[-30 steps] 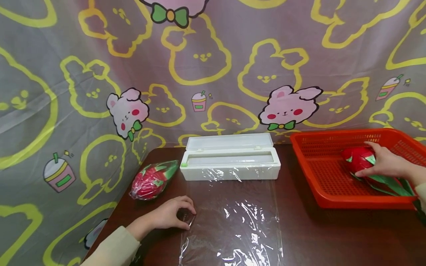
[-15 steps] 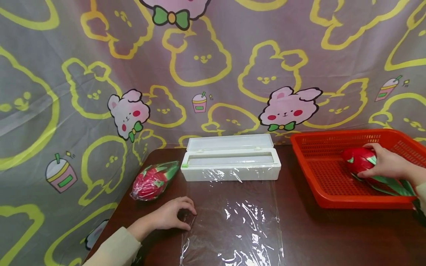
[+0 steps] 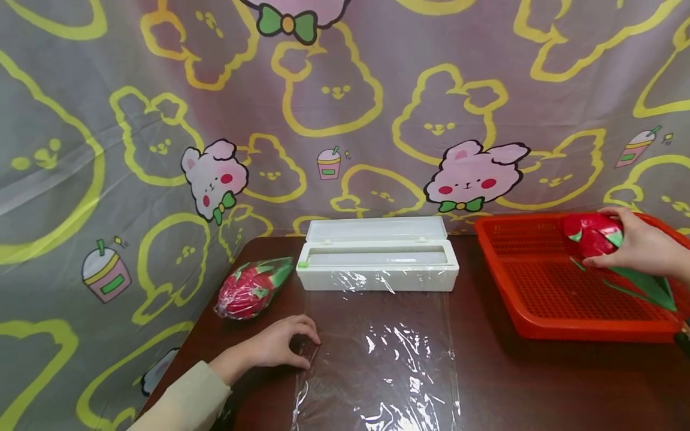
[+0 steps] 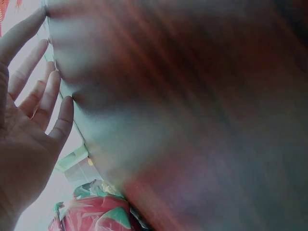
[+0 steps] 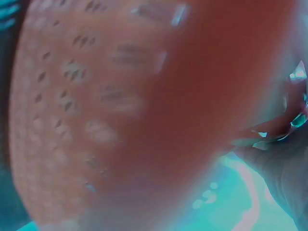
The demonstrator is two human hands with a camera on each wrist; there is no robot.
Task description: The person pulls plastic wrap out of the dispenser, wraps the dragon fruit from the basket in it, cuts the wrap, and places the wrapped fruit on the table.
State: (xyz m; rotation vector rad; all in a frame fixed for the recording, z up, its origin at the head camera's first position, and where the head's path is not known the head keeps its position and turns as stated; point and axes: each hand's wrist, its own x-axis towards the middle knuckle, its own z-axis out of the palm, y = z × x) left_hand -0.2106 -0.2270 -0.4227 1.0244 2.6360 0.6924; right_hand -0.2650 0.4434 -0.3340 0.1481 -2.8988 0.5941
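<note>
My right hand point(image 3: 641, 242) grips a red dragon fruit point(image 3: 587, 236) with long green leaves, thumb and fingers around it, over the red basket point(image 3: 593, 330). In the right wrist view the basket's blurred mesh wall point(image 5: 72, 96) fills much of the picture. My left hand point(image 3: 277, 344) rests by the left edge of a clear sheet of cling film point(image 3: 377, 359), thumb and fingers apart. The left wrist view has its fingertips lightly touching the tabletop. Behind that hand lies another dragon fruit point(image 3: 248, 292), wrapped in clear film.
A white cling film box point(image 3: 377, 279) stands at the back middle, its lid point(image 3: 377, 229) raised. The film runs from it towards the front of the dark wooden table point(image 3: 501, 383). A patterned curtain point(image 3: 366, 131) hangs close behind and at the left.
My right hand has raised the dragon fruit from the basket's floor. The left hand keeps its place beside the film. The head view has shifted slightly.
</note>
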